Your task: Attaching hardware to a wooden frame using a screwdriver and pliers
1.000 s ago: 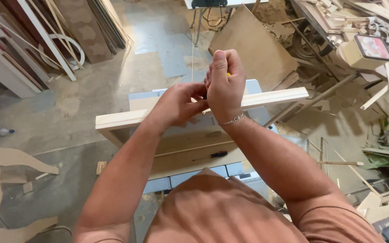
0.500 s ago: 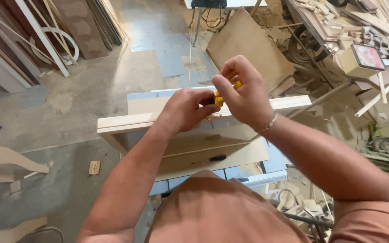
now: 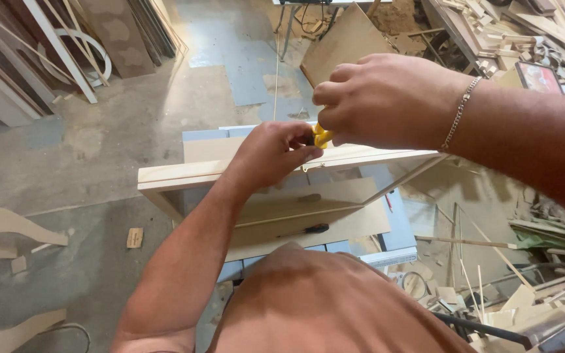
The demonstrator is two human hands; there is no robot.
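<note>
My right hand point(image 3: 387, 98) is closed around a small yellow tool point(image 3: 322, 136), of which only a bit shows under the fingers. My left hand point(image 3: 271, 151) pinches the dark tip of that tool just above a long pale wooden frame piece point(image 3: 178, 174). The frame piece lies across a blue-grey work table point(image 3: 400, 222). A silver bracelet point(image 3: 459, 112) sits on my right wrist. What kind of tool it is cannot be told.
A dark-handled screwdriver point(image 3: 308, 229) lies on a plywood board point(image 3: 322, 216) under the frame. Wood scraps and thin strips point(image 3: 492, 261) pile up at the right. Boards point(image 3: 119, 33) lean at the back left, curved cut-outs point(image 3: 8, 222) lie on the floor at the left.
Both hands have dropped from raised in front of me to just over the frame piece, and the yellow tool has come into view between them. My right arm now reaches in from the right.
</note>
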